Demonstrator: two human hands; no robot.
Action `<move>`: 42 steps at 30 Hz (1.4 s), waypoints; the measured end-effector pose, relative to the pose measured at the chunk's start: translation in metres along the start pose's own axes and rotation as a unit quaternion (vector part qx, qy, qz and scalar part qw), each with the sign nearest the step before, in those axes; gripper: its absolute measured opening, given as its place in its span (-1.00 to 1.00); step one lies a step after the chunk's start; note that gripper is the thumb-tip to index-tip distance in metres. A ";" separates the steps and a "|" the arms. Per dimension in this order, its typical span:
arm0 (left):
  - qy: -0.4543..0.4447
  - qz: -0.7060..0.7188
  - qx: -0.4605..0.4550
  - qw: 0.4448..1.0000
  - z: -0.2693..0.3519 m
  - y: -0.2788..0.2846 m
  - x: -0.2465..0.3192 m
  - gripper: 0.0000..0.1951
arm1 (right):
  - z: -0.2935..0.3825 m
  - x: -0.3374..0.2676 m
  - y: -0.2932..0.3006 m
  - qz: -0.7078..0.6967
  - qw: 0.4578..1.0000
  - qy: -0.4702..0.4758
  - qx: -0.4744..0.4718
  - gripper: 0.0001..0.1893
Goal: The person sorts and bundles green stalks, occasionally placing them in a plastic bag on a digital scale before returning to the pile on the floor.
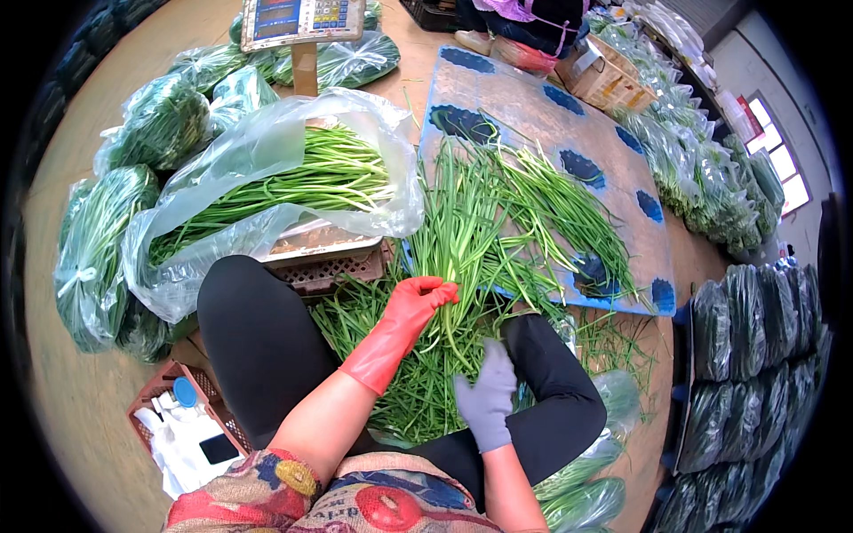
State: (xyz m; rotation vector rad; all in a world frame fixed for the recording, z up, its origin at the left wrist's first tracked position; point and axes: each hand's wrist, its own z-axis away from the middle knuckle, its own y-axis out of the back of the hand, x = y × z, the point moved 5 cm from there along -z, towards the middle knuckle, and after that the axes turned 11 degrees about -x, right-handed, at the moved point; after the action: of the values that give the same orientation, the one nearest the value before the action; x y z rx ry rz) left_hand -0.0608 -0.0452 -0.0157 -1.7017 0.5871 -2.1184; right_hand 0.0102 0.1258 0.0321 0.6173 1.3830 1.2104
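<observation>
My left hand point(426, 296), in a red rubber glove, pinches a bunch of garlic chives point(453, 233) near the pale stem ends. The long leaves of that bunch spread away over the edge of a blue-and-brown board point(620, 193). Lower and to the right is my right hand point(490, 390) in a grey knit glove, its thumb apart from the fingers and nothing visible in it. Its fingertips are blurred. Between my legs lies a heap of loose green leaves point(420, 400). More garlic chives point(566, 213) rest loose on the board.
Left, an open plastic bag of chives point(320, 173) lies on a weighing scale point(326, 243) with its display point(303, 23) behind. Filled bags point(106, 246) flank it. A crate point(150, 393) holds a phone point(218, 448). Bagged greens point(713, 333) line the right; another person point(526, 26) is beyond.
</observation>
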 end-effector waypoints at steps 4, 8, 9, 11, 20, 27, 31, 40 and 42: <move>-0.005 0.009 -0.092 0.996 0.006 -0.029 0.004 -0.71 | -0.009 0.013 -0.029 -0.281 0.953 -0.090 -0.062 -0.61; 0.072 -0.188 0.016 0.979 0.007 0.001 -0.011 -0.73 | -0.005 0.008 0.061 -0.679 0.720 -0.143 -0.009 -0.86; 0.058 -0.220 0.026 0.973 0.006 0.005 -0.017 -0.73 | -0.004 0.028 0.085 -0.823 0.551 -0.135 -0.007 -0.89; 0.030 -0.285 0.048 0.957 0.007 0.016 -0.044 -0.73 | 0.008 0.042 0.155 -0.906 0.421 0.045 0.017 -0.84; 0.215 -0.647 -0.346 0.645 0.065 -0.051 -0.071 -0.56 | 0.009 0.033 0.221 -0.746 0.615 0.184 0.179 -0.73; 0.236 0.039 -0.155 0.958 0.059 -0.049 -0.022 -0.64 | -0.038 -0.017 -0.005 -0.453 0.877 0.048 -0.156 -0.79; 0.217 0.028 0.112 0.969 0.047 0.015 -0.072 -0.81 | -0.084 0.067 -0.048 -0.496 0.853 -0.160 -0.010 -0.77; 0.151 0.003 0.100 0.984 0.028 0.009 -0.034 -0.72 | -0.121 0.111 -0.122 -0.479 0.837 -0.260 -0.041 -0.89; 0.164 -0.019 0.099 0.981 0.026 0.009 -0.039 -0.70 | -0.118 0.112 -0.105 -0.462 0.865 -0.196 0.013 -0.88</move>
State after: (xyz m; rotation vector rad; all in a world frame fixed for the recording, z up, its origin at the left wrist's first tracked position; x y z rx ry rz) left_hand -0.0268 -0.0351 -0.0478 -1.2776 0.4163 -2.4153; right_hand -0.0966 0.1543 -0.1268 0.1341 1.1128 0.2641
